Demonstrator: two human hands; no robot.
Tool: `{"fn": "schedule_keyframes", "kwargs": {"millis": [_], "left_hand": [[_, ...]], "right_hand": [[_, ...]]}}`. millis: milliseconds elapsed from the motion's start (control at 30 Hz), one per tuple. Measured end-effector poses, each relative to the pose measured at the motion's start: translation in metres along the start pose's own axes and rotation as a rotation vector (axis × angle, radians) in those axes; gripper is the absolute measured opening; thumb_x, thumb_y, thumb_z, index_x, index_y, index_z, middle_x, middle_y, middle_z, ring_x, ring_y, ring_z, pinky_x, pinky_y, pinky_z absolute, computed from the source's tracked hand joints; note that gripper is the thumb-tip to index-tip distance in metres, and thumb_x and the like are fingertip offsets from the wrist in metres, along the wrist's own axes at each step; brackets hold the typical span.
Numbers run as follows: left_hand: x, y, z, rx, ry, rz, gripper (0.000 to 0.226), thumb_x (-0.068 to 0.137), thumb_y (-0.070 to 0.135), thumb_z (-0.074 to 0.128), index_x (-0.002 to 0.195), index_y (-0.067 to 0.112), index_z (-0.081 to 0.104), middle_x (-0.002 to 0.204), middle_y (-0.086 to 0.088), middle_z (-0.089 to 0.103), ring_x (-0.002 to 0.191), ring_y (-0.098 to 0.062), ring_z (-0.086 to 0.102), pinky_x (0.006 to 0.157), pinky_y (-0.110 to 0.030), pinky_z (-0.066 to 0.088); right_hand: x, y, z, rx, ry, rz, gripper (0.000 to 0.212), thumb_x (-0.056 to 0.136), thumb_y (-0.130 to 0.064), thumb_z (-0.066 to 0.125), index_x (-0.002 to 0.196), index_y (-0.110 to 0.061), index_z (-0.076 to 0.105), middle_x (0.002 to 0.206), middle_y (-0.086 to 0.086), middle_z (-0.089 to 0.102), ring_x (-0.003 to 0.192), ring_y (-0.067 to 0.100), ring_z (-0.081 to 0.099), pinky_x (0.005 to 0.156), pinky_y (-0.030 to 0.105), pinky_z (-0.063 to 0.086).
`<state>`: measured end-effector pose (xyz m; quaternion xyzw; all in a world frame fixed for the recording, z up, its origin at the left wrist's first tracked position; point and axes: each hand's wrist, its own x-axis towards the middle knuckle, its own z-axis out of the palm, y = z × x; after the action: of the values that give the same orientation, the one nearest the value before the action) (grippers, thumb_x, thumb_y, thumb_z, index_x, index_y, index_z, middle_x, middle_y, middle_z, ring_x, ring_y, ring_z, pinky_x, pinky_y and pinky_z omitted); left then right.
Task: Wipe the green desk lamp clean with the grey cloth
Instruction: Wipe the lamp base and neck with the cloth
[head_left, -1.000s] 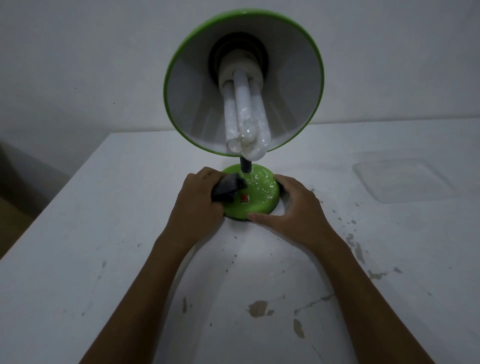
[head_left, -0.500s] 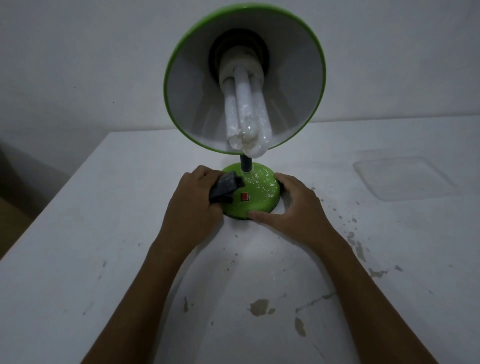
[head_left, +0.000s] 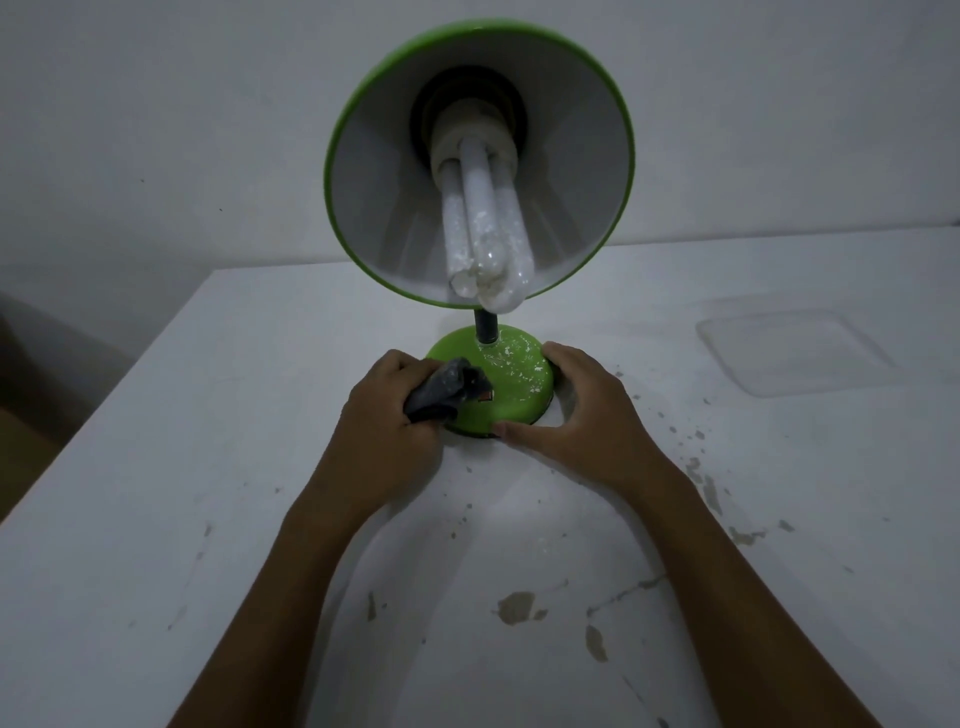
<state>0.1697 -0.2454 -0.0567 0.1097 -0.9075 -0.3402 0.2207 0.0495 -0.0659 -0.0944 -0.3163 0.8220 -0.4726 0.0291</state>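
White desk (head_left: 156, 519), chipped near its front edge: lamp (head_left: 511, 384) base is gripped by right hand (head_left: 582, 421); cloth (head_left: 441, 392) is clenched in left hand (head_left: 389, 431). Clear tray (head_left: 795, 348) lies toward the right edge.

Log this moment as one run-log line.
step: wiping lamp base | left hand: grips grey cloth on base | right hand: holds base rim | white specks remain
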Motion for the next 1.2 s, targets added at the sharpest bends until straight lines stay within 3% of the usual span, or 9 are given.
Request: {"fn": "schedule_keyframes", "kwargs": {"millis": [200, 367, 533, 733, 833, 900, 967, 1067, 1200], "left_hand": [[0.006, 0.032, 0.010, -0.189, 0.123, -0.254, 0.014, 0.091, 0.033, 0.066, 0.091, 0.019, 0.061, 0.090, -0.002, 0.063, 0.084, -0.011, 0.063, 0.072, -0.025, 0.050], [0.015, 0.056, 0.023, -0.359, 0.172, -0.344, 0.026, 0.083, 0.035, 0.077, 0.085, 0.017, 0.059, 0.078, 0.006, 0.063, 0.070, -0.002, 0.062, 0.061, -0.011, 0.048], [0.016, 0.065, 0.024, -0.673, -0.006, -0.333, 0.024, 0.090, 0.028, 0.067, 0.109, 0.015, 0.072, 0.100, -0.007, 0.076, 0.094, -0.026, 0.073, 0.084, -0.043, 0.061], [0.016, 0.062, 0.024, -1.025, -0.248, -0.330, 0.039, 0.100, 0.005, 0.040, 0.133, 0.009, 0.060, 0.128, -0.010, 0.067, 0.123, -0.023, 0.061, 0.104, -0.038, 0.048], [0.017, 0.050, 0.022, -0.881, -0.161, -0.297, 0.034, 0.099, 0.006, 0.047, 0.129, 0.012, 0.063, 0.123, -0.002, 0.071, 0.119, -0.019, 0.064, 0.100, -0.031, 0.051], [0.016, 0.033, 0.019, -0.464, -0.017, -0.212, 0.038, 0.095, 0.026, 0.063, 0.133, 0.022, 0.059, 0.128, 0.007, 0.066, 0.122, -0.015, 0.059, 0.093, -0.019, 0.049], [0.012, 0.019, 0.018, -0.076, -0.034, -0.205, 0.084, 0.075, 0.057, 0.076, 0.146, 0.030, 0.041, 0.151, 0.006, 0.044, 0.138, -0.013, 0.040, 0.105, -0.022, 0.033], [0.009, 0.010, 0.025, 0.027, -0.117, -0.248, 0.128, 0.051, 0.076, 0.079, 0.154, 0.031, 0.019, 0.161, 0.009, 0.018, 0.146, -0.010, 0.018, 0.107, -0.025, 0.019], [0.010, 0.007, 0.032, -0.051, -0.054, -0.240, 0.094, 0.051, 0.062, 0.088, 0.125, 0.060, 0.030, 0.115, 0.039, 0.039, 0.108, 0.004, 0.042, 0.083, -0.009, 0.034]], "right_hand": [[-0.009, -0.027, -0.011, 0.205, 0.212, -0.013, 0.022, 0.097, -0.019, 0.063, 0.115, -0.017, 0.074, 0.118, -0.009, 0.072, 0.113, -0.004, 0.062, 0.100, 0.017, 0.048], [-0.016, -0.049, -0.008, 0.381, 0.096, 0.122, 0.032, 0.103, -0.033, 0.049, 0.097, -0.018, 0.077, 0.071, -0.013, 0.073, 0.071, 0.001, 0.068, 0.064, 0.012, 0.050], [-0.014, -0.061, -0.013, 0.630, 0.013, 0.151, 0.035, 0.097, -0.039, 0.056, 0.121, -0.017, 0.068, 0.107, -0.002, 0.076, 0.101, 0.010, 0.072, 0.084, 0.022, 0.058], [0.007, -0.059, -0.021, 0.485, 0.027, 0.238, 0.041, 0.086, -0.045, 0.071, 0.113, -0.015, 0.065, 0.100, 0.007, 0.074, 0.090, 0.016, 0.073, 0.078, 0.030, 0.062], [0.020, -0.050, -0.035, 0.385, 0.021, 0.254, 0.025, 0.091, -0.034, 0.069, 0.106, -0.014, 0.066, 0.096, 0.009, 0.074, 0.084, 0.020, 0.072, 0.076, 0.033, 0.061], [0.031, -0.046, -0.046, 0.290, 0.012, 0.248, 0.011, 0.093, -0.028, 0.066, 0.089, -0.018, 0.064, 0.081, 0.010, 0.070, 0.070, 0.024, 0.068, 0.069, 0.036, 0.057], [0.044, -0.044, -0.054, 0.202, 0.011, 0.235, 0.016, 0.094, -0.023, 0.063, 0.079, -0.023, 0.058, 0.072, 0.008, 0.064, 0.063, 0.022, 0.061, 0.062, 0.032, 0.052], [0.066, -0.046, -0.054, 0.154, -0.019, 0.208, 0.020, 0.095, -0.021, 0.060, 0.078, -0.030, 0.055, 0.077, 0.000, 0.062, 0.071, 0.016, 0.059, 0.064, 0.026, 0.047], [0.086, -0.047, -0.036, 0.067, -0.185, 0.173, 0.002, 0.096, -0.019, 0.059, 0.097, -0.018, 0.061, 0.096, 0.001, 0.065, 0.083, 0.010, 0.059, 0.070, 0.020, 0.047]]}}
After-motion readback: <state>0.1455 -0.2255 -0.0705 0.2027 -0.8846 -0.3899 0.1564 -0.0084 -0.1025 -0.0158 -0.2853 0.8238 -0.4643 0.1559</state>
